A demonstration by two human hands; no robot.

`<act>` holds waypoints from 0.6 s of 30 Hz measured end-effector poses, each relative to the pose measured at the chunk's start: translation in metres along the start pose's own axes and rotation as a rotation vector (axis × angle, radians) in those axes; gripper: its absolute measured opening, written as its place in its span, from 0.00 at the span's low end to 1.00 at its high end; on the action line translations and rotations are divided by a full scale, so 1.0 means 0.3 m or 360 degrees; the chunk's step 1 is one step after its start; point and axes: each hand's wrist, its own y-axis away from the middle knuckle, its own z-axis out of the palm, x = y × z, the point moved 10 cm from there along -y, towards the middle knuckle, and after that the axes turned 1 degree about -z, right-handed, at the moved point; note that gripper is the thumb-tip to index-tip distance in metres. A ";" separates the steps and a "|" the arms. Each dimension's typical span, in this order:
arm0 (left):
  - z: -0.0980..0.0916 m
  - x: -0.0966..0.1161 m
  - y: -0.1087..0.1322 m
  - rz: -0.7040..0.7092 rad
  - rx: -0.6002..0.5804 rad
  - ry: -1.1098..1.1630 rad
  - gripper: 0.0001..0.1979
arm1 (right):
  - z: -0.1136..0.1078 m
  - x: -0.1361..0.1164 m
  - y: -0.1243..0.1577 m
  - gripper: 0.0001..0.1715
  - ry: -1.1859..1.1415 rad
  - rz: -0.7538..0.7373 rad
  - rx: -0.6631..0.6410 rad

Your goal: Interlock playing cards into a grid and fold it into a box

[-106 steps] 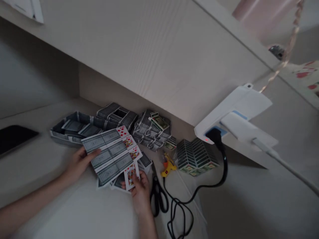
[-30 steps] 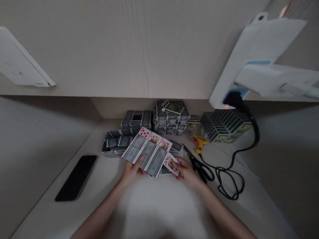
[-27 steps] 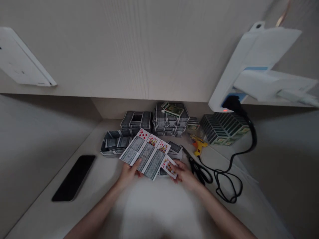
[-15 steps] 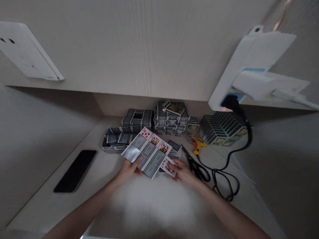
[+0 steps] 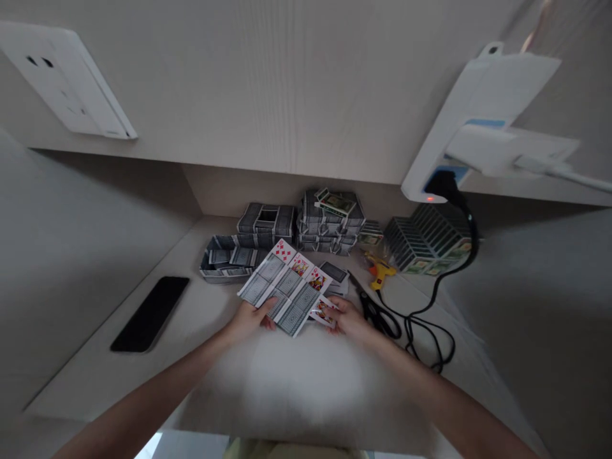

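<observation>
A panel of joined playing cards (image 5: 283, 285) is tilted up above the table, with grey patterned backs below and red-suit faces along its top edge. My left hand (image 5: 252, 317) grips its lower left edge, thumb on top and fingers beneath. My right hand (image 5: 345, 317) pinches a single face card (image 5: 321, 310), which lies against or just under the panel's right edge; exact contact is hard to make out. Behind the panel, loose playing cards (image 5: 335, 275) lie on the table, partly hidden.
At the back stand an open card-built box (image 5: 224, 271), another box with a square opening (image 5: 265, 220), stacked card blocks (image 5: 329, 220) and rows of card packs (image 5: 425, 242). Right are a yellow glue gun (image 5: 381, 271), black scissors (image 5: 380, 317) and a cord (image 5: 433, 290). A phone (image 5: 150, 313) lies left.
The camera view has shifted slightly, showing more of the table's front edge. The face card sits a little closer to the panel, more of it covered. Both hands keep their grips.
</observation>
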 end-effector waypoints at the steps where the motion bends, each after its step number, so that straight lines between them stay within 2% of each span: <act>1: 0.000 -0.004 0.003 0.0000 0.0002 0.0002 0.16 | 0.001 0.000 -0.001 0.20 0.0013 0.0000 0.0002; 10: -0.008 -0.006 0.014 0.0076 0.0021 -0.0031 0.17 | 0.029 -0.029 -0.061 0.11 0.0109 -0.0035 -0.0048; 18: -0.035 -0.005 0.015 0.0115 0.0031 -0.0020 0.19 | 0.073 -0.073 -0.070 0.16 0.0095 -0.0068 -0.0207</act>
